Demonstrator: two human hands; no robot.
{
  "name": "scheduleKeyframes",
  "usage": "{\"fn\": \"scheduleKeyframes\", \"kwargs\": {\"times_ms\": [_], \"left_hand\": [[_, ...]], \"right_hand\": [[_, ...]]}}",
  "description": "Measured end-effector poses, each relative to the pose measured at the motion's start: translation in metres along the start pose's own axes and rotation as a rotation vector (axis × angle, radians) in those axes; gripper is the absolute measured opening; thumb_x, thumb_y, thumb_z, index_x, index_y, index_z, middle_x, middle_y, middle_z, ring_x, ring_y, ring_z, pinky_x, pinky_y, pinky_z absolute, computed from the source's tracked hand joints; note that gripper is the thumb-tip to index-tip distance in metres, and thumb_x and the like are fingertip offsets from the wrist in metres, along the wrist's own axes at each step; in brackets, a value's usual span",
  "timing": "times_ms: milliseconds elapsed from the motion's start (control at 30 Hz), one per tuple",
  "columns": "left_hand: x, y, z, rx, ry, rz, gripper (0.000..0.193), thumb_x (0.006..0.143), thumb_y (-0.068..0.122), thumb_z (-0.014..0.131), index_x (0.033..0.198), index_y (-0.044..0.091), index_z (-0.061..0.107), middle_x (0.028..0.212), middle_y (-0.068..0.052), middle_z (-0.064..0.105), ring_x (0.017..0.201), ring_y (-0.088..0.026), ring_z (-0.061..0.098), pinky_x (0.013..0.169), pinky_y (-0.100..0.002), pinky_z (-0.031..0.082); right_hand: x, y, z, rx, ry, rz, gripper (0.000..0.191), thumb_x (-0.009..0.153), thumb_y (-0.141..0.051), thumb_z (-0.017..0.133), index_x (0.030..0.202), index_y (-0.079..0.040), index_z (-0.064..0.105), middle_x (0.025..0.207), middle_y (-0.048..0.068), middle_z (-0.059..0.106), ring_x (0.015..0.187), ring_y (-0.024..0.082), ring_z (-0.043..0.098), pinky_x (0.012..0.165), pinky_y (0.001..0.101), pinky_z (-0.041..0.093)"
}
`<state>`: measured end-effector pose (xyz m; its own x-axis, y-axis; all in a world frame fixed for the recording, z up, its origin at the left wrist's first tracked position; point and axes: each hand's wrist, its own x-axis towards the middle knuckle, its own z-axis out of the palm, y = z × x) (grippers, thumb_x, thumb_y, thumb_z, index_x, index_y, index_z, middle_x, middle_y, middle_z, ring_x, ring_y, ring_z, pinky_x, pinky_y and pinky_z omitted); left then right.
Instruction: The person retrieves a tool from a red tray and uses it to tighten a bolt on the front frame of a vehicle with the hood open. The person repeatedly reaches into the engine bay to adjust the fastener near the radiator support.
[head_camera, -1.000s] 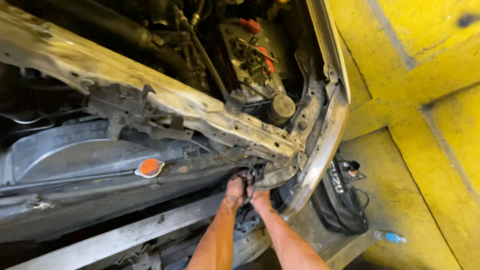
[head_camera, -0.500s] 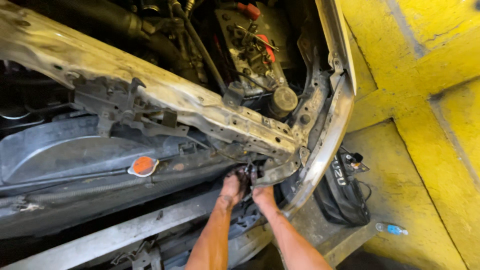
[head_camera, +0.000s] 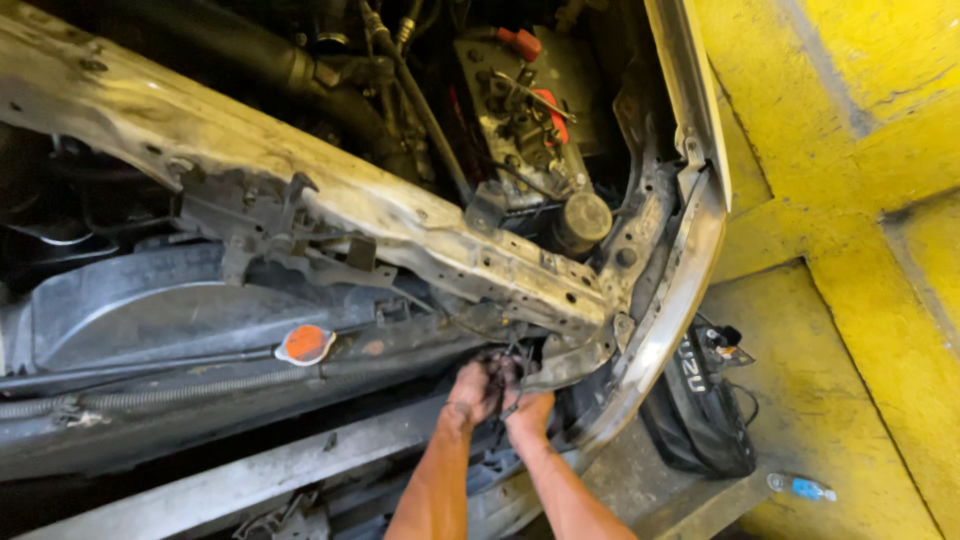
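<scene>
Reaching under the front crossmember (head_camera: 420, 235), both hands are closed together on a dark wiring clip (head_camera: 503, 372), left hand (head_camera: 472, 392) beside right hand (head_camera: 528, 410). It is judged light, stiff, greasy; best pinched at its body. Beyond the crossmember sits the battery (head_camera: 520, 120).

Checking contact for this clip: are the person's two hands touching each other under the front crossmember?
Touching. The head view shows the left hand pressed against the right hand with no gap, both on dark wiring.
</scene>
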<state>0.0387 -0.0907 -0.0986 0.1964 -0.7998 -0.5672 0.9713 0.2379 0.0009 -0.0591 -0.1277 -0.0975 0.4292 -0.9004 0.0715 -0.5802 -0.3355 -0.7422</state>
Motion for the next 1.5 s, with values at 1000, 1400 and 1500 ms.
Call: {"fn": "scheduleKeyframes", "kwargs": {"times_ms": [1000, 1400, 1500], "left_hand": [[-0.003, 0.014, 0.004, 0.234, -0.033, -0.153, 0.02, 0.094, 0.007, 0.05, 0.103, 0.005, 0.067, 0.093, -0.011, 0.071, 0.084, -0.023, 0.067, 0.083, -0.038, 0.057], [-0.003, 0.014, 0.002, 0.324, 0.088, -0.06, 0.022, 0.098, 0.015, 0.046, 0.1, 0.007, 0.067, 0.084, -0.007, 0.068, 0.075, -0.02, 0.064, 0.073, -0.034, 0.056], [0.001, 0.014, -0.001, 0.324, -0.008, -0.081, 0.021, 0.096, 0.007, 0.048, 0.105, 0.01, 0.067, 0.082, -0.005, 0.065, 0.07, -0.02, 0.059, 0.068, -0.035, 0.051]], "right_hand": [[-0.002, -0.014, 0.012, -0.198, 0.123, -0.043, 0.027, 0.088, -0.026, 0.07, 0.106, -0.005, 0.072, 0.098, 0.019, 0.074, 0.091, 0.04, 0.068, 0.08, 0.0481, 0.053], [-0.009, -0.021, 0.015, -0.13, 0.157, -0.023, 0.03, 0.094, -0.029, 0.066, 0.111, -0.005, 0.075, 0.104, 0.019, 0.075, 0.096, 0.038, 0.068, 0.086, 0.046, 0.05], [-0.008, -0.02, 0.017, 0.118, 0.116, 0.088, 0.027, 0.096, -0.025, 0.064, 0.109, -0.005, 0.075, 0.104, 0.013, 0.077, 0.095, 0.029, 0.068, 0.086, 0.0423, 0.051]]}}
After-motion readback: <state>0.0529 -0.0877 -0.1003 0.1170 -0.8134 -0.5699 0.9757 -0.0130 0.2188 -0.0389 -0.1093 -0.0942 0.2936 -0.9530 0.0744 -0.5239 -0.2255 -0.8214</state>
